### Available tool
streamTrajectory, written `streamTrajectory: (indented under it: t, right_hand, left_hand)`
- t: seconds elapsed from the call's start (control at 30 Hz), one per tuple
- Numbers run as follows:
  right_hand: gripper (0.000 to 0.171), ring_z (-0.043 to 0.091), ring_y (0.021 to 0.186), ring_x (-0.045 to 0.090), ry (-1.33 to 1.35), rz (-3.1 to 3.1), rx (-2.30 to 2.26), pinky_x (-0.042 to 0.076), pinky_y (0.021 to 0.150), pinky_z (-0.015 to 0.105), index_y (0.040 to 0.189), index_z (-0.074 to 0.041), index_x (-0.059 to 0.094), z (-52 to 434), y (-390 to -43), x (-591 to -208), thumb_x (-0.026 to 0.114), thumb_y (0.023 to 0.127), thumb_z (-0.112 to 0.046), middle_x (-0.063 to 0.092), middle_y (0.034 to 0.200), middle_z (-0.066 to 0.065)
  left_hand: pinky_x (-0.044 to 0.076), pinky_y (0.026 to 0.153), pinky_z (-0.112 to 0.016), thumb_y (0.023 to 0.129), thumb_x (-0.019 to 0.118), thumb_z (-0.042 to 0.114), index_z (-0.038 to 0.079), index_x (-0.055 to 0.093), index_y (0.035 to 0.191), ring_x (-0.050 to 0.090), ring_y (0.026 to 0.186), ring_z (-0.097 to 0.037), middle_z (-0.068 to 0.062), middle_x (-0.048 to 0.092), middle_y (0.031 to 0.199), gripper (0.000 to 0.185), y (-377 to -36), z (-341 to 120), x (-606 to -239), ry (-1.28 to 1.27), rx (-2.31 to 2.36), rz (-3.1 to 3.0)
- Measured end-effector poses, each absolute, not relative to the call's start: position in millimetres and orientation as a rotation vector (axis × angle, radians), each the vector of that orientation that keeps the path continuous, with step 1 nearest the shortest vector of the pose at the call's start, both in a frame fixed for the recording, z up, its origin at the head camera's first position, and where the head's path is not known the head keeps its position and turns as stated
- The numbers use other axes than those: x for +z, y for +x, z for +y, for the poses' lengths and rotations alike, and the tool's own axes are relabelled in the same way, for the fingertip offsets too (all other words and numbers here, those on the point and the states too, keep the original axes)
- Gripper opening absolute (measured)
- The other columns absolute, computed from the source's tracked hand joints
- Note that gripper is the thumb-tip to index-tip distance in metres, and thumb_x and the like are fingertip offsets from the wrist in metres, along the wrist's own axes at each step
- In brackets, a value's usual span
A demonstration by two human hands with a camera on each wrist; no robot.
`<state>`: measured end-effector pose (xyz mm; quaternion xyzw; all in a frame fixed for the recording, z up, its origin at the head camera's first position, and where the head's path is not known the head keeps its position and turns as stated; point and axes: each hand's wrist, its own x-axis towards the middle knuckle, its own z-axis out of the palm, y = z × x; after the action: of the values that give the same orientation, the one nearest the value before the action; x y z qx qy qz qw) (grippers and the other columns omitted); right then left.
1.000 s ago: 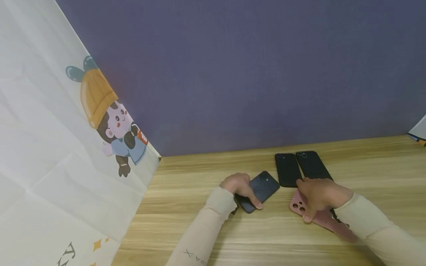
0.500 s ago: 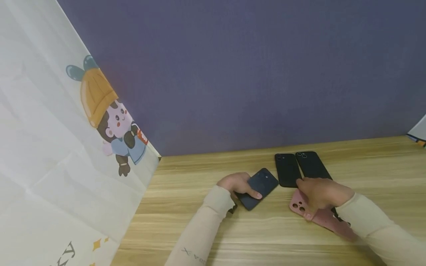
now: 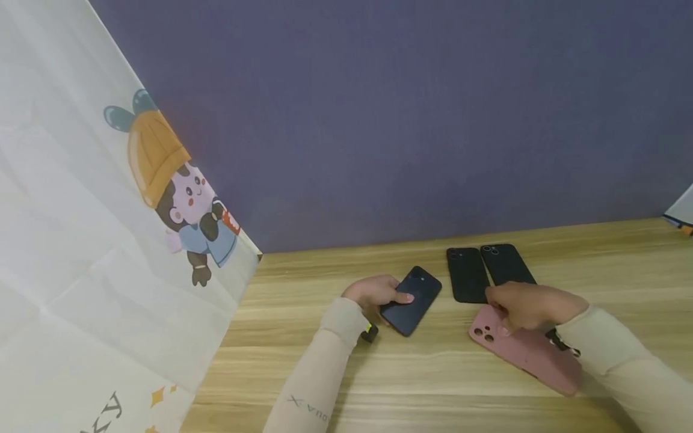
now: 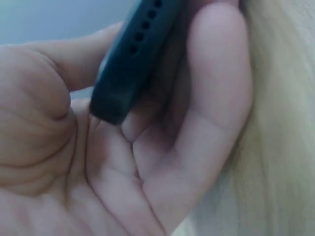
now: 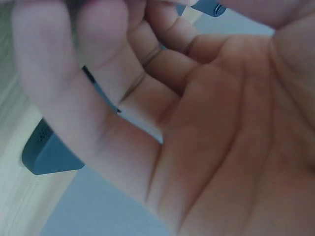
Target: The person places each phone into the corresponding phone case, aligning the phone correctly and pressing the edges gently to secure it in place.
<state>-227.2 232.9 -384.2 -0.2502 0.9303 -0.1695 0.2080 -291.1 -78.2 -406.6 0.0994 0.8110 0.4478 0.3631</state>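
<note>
My left hand holds a dark blue phone, its thumb across the back. In the left wrist view the fingers curl beneath the phone's edge, which has a row of small holes. My right hand pinches the upper edge of a pink phone case, thumb on its back near the dark round camera openings. The right wrist view shows curled fingers with the tips cut off at the top; the case does not show there. Two black phones lie side by side just beyond: one on the left, one on the right.
The wood-grain table ends at a dark purple-blue wall. A white sheet printed with a cartoon figure rises on the left. A corner of another white printed panel shows at the far right.
The left hand and dark blue phone have moved a little left and back, the phone turning more upright in view. The right hand has shifted slightly right, its thumb sliding up and baring more pink case.
</note>
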Motion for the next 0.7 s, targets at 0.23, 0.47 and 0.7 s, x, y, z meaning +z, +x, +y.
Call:
streamTrajectory:
  t: [0.23, 0.47, 0.7]
  right_hand:
    - [0.028, 0.011, 0.071, 0.04, -0.77, 2.563, -0.545, 0.031, 0.061, 0.026, 0.089, -0.015, 0.051, 236.0, -230.4, -385.3, 0.079, 0.087, -0.018, 0.046, 0.077, -0.003]
    - [0.023, 0.004, 0.068, 0.042, -0.895, 2.468, -0.669, 0.034, 0.061, 0.023, 0.09, -0.015, 0.053, 244.2, -240.0, -394.5, 0.076, 0.091, -0.022, 0.048, 0.078, -0.006]
    - [0.025, 0.006, 0.063, 0.044, -0.866, 2.327, -0.841, 0.039, 0.054, 0.023, 0.09, -0.009, 0.049, 250.1, -245.0, -398.0, 0.071, 0.094, -0.02, 0.043, 0.078, -0.003]
  left_hand:
    - [0.062, 0.07, -0.034, 0.108, 0.053, 0.023, 0.002, 0.064, 0.123, 0.074, 0.079, -0.02, -0.015, 0.075, 0.097, 0.028, -297.3, -77.0, -410.3, 0.219, 1.345, 2.013]
    - [0.06, 0.09, -0.046, 0.108, 0.052, 0.018, 0.0, 0.058, 0.135, 0.07, 0.114, -0.036, -0.022, 0.071, 0.121, 0.033, -300.1, -72.1, -416.8, 0.158, 1.554, 1.898]
    - [0.061, 0.087, -0.054, 0.108, 0.05, 0.018, 0.009, 0.052, 0.146, 0.066, 0.119, -0.04, -0.022, 0.067, 0.129, 0.038, -298.9, -72.4, -417.8, 0.15, 1.646, 1.759]
